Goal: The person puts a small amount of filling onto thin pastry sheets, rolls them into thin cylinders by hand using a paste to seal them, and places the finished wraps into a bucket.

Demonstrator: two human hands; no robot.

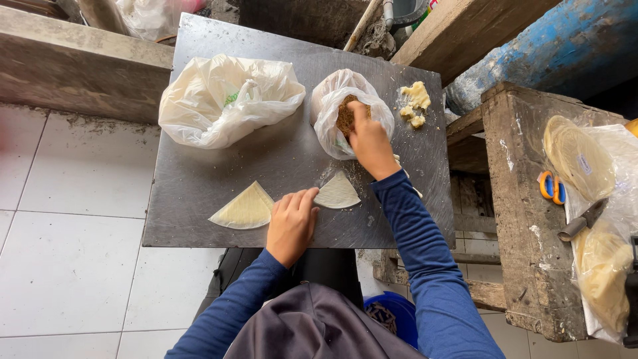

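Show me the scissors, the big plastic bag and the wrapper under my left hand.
scissors (552,187), head view, orange handles.
big plastic bag (229,100), head view, crumpled middle.
wrapper (339,193), head view, flat middle.

Bare tabletop (199,193) lies open at seven o'clock and between the wrappers, while the big plastic bag (229,100) blocks eleven o'clock, the small filling bag (332,126) twelve, and dough lumps (416,101) one o'clock.

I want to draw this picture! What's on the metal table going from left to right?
Big white bag → yellow wrapper wedge → left hand → white wrapper piece → right hand, reaching into the small bag of brown filling → yellow dough lumps.
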